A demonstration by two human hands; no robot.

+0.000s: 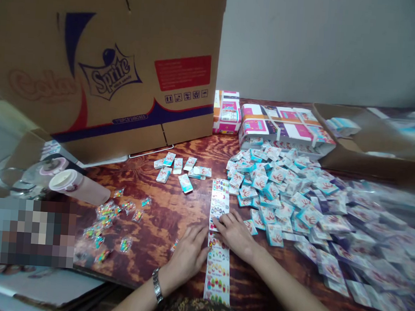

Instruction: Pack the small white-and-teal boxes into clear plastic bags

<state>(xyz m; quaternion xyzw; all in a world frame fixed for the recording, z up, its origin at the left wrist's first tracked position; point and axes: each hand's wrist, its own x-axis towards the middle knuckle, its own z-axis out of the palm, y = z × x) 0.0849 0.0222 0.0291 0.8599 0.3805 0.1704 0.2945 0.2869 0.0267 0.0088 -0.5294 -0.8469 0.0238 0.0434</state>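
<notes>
Right hand [234,233], fingers slightly spread, touches a printed strip [220,199]; an open carton [366,163] holds small boxes [343,126].

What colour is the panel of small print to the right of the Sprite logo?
The panel is red; the head view shows it best.

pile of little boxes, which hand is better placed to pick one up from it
Probably the right hand: it rests on the printed strip, close beside the pile of little boxes. The left hand is at the strip's left edge, farther off.
</notes>
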